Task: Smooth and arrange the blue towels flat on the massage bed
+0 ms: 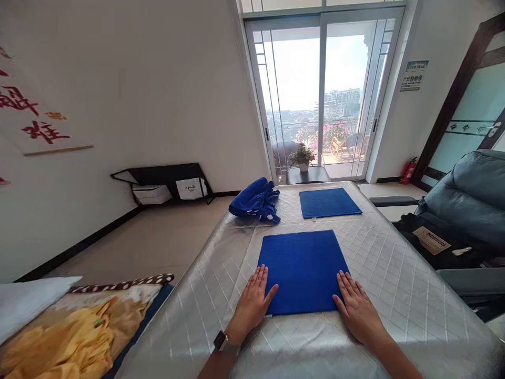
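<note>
So, I see the far cloth (330, 202) flat on the counter (394, 295), the near cloth (303, 266) flat too, left hand (253, 296) and right hand (358, 308) spread flat on its sides. The blue heap (255, 200) isn't smoothed out yet.

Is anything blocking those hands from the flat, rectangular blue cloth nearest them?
Nothing visible does. The left hand lies over the left edge of the flat, rectangular blue cloth, the right hand at its right edge. The crumpled blue fabric heap lies farther away, to the left, clear of both.
</note>
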The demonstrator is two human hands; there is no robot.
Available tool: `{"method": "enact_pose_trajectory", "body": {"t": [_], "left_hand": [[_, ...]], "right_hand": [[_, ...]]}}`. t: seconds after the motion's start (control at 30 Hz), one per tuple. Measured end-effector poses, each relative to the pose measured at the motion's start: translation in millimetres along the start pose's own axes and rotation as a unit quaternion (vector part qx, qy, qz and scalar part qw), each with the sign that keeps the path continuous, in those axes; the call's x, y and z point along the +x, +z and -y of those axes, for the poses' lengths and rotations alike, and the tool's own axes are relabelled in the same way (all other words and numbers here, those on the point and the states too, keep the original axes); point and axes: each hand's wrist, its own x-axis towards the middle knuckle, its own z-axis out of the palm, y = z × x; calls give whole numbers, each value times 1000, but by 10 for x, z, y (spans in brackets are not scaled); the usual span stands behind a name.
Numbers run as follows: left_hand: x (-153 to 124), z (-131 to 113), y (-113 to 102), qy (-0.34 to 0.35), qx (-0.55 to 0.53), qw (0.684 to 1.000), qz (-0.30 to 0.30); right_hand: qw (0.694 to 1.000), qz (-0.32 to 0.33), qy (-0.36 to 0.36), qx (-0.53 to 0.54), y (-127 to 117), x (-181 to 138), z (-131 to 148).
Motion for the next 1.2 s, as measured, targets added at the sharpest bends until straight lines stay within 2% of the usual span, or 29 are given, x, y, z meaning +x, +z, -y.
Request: {"method": "enact_pose_trajectory", "body": {"t": [0.13,0.27,0.37,0.53,0.6,0.67,0.73,0.83,1.03,1.2], "left_hand": [[16,-19,-109,-10,-8,1000,27],[39,-218,-221,-2,-4,1000,2],[64,-671,-273,50,-16,999,7],[200,-1664,-219,209,-71,975,36],[275,-1904,-159,229,-87,968,52],[331,-1987,-97,219,-90,969,68],[351,-1932,-45,202,-86,973,77],[314,-1680,-9,179,-77,978,76],[99,-999,-78,32,-36,997,63],[-112,-543,-79,-46,-6,998,45]], "right_hand": [[1000,6,3,5,-24,8,-1],[1000,-4,-1,4,-2,5,-11],[1000,-22,-8,6,57,13,-36],[997,-62,-35,-17,226,34,-126],[996,-72,-50,-33,272,38,-160],[995,-72,-55,-40,282,40,-176],[996,-65,-49,-40,265,43,-171],[997,-56,-37,-33,222,47,-141],[999,-40,-23,-18,155,45,-99],[999,-32,-21,-18,120,39,-92]]}}
